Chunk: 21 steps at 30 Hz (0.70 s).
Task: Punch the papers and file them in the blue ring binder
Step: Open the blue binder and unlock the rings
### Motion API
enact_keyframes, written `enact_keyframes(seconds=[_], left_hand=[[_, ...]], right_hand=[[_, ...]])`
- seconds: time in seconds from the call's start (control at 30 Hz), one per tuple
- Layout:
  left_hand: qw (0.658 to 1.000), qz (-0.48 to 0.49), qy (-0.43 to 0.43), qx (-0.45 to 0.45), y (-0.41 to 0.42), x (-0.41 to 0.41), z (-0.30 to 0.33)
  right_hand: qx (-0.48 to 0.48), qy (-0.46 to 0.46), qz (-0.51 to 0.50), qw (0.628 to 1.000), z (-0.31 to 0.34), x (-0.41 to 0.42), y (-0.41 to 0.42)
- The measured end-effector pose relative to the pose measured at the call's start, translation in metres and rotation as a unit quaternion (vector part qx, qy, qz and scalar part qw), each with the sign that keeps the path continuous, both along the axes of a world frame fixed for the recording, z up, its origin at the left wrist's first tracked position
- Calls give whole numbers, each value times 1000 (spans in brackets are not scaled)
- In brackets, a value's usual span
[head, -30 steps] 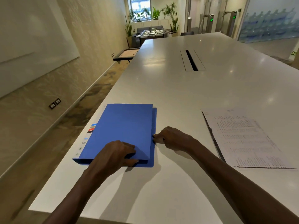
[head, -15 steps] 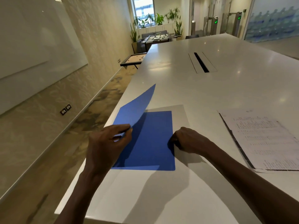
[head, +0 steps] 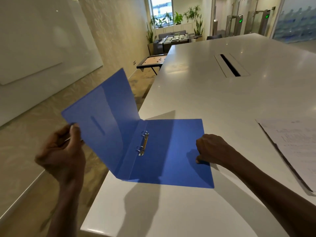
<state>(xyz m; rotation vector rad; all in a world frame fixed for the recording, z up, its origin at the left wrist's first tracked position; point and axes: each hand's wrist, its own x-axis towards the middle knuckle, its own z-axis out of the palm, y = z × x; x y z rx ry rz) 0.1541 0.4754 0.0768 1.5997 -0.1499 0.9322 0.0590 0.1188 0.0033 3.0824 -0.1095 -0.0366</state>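
Bare table lies open beyond the binder — its raised cover blocks the left, papers the right.

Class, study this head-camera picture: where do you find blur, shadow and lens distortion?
Head view: the left hand and the papers are motion-blurred; the open binder and right hand cast shadows on the table; the wide lens bends the table edges.

Bright, even room light; soft glare dots on the white table, hand shadows below, edges bowed, papers blurred.
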Motion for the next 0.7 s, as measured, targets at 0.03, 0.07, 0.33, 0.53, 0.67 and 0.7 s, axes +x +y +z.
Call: enact_keyframes(seconds=[0.03, 0.07, 0.33, 0.53, 0.67, 0.7], left_hand=[[1000, 9, 12, -20, 9, 6, -5], [999, 17, 25, -40, 18, 11, -10], [988, 70, 117, -79, 53, 39, -49], [983, 92, 150, -47, 51, 39, -75], [976, 85, 199, -37, 43, 36, -94], [974, 78, 209, -38, 42, 35, -99]], right_hand=[[-8, 4, 0, 1000, 1, 2, 1], [-14, 8, -1, 1000, 1, 4, 2], [-47, 39, -9, 998, 6, 14, 7], [-48, 52, -20, 997, 7, 17, 8], [-56, 37, -24, 997, 7, 14, 11], [-57, 35, -26, 997, 7, 12, 12]])
